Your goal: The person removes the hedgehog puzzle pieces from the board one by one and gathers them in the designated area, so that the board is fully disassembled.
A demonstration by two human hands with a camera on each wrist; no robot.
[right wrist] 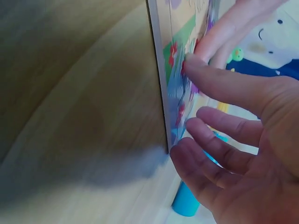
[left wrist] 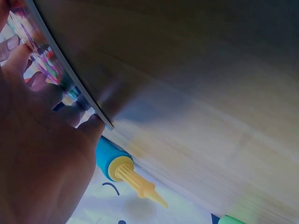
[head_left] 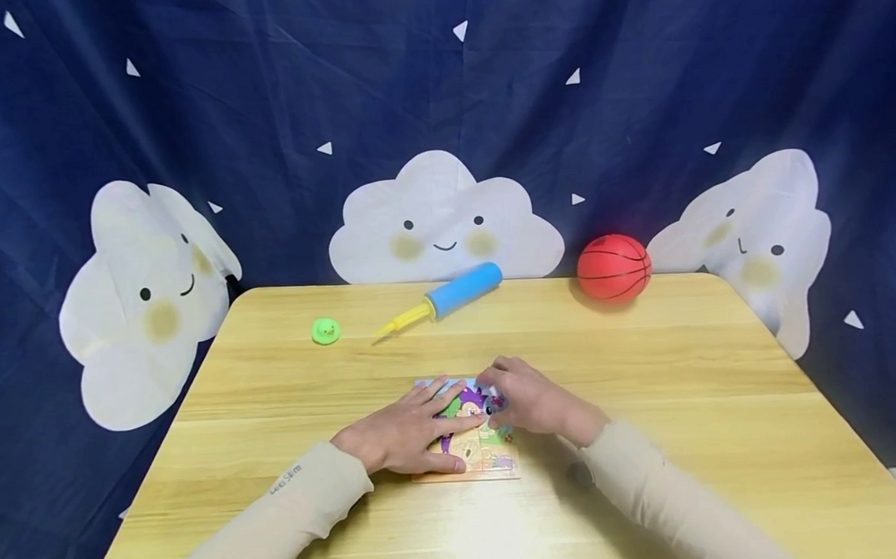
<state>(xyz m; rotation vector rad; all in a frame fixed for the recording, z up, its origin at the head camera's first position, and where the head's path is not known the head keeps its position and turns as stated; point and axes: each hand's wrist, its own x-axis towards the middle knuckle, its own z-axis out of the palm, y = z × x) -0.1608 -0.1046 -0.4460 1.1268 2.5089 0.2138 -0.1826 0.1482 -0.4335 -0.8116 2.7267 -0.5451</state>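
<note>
A flat jigsaw puzzle (head_left: 468, 455) with a colourful cartoon picture lies on the table. My left hand (head_left: 410, 431) rests across its left part, fingers spread and fairly straight. At the upper right part of the puzzle, my right hand (head_left: 532, 399) touches the picture with bent fingers. In the right wrist view, the right thumb (right wrist: 198, 67) meets the picture surface. The other fingers of that hand stand apart from it, near the puzzle's edge, and no piece shows lifted between them. Both hands hide parts of the picture.
Beyond the puzzle lies a blue and yellow hand pump (head_left: 459, 292). A small green rubber duck (head_left: 326, 331) sits to its left, and a red ball (head_left: 614, 269) with black lines stands at the table's back right. A dark blue curtain (head_left: 439, 80) hangs behind the wooden table (head_left: 272, 387).
</note>
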